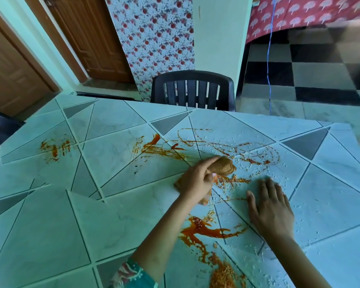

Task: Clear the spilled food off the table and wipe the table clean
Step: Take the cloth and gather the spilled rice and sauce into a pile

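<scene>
Tiled bench [50,215], teal with grey triangles, is filling the lower view; 1 dark slatted chair [192,90] is standing at its far edge, with checkered floor beyond.

Entry 1: left grip [195,180]. I am seeing it curling round a wadded, orange-stained cloth [222,166], index finger lying along the top, the wad pressing on the bench near the middle.

Entry 2: right grip [272,210]. It is lying palm down on the bench just right of the cloth, fingers spread, holding nothing; the fingertips are blurring.

Entry 3: spilled food, still sitting on the bench.
- thick sauce pool [204,230] lying near the front edge, between the 2 forearms
- orange rice heap [222,275] sitting at the bottom edge
- centre smear [160,149] trailing away left of the cloth
- far-left smear [54,149] lying well apart from both hands
- loose rice grains [258,163] scattering across the right half, with thin looping sauce streaks among them

Progress: I am judging the job as early. Nothing is looking cleared; the looping streaks are reading as sauce spread thin, not lifted. All 4 sauce patches and the grains are remaining, then a clean final wipe.
</scene>
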Demonstrator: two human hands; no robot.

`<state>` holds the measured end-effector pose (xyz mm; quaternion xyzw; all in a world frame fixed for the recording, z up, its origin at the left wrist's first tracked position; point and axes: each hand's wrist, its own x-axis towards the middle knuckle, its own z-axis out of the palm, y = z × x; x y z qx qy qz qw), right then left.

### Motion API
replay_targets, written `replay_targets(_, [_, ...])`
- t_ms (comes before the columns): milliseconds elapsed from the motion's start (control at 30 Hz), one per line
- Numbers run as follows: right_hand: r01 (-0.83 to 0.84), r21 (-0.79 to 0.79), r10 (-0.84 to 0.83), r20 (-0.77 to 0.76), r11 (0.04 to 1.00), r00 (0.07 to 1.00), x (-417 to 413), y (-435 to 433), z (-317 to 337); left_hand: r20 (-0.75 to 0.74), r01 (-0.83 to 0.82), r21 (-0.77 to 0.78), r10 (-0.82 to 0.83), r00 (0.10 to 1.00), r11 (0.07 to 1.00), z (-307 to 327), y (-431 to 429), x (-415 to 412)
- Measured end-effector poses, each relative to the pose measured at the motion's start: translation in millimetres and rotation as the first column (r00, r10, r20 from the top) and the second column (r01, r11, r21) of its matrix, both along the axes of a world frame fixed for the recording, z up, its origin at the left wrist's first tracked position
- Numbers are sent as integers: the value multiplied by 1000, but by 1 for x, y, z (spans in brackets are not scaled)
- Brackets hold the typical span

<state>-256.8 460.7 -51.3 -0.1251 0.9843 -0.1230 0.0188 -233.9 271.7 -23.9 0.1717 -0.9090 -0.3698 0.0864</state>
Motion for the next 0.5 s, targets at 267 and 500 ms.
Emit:
replay_targets(267, [-4, -15, 4, -26, 1000, 1000, -1, 2, -3, -89, -457, -199, 449, 889, 867, 26, -125, -47])
replay_targets(500, [4, -41, -6, -41, 999, 999, -2, 3, -6, 71, -428, -262, 459, 885, 865, 5, -90, -62])
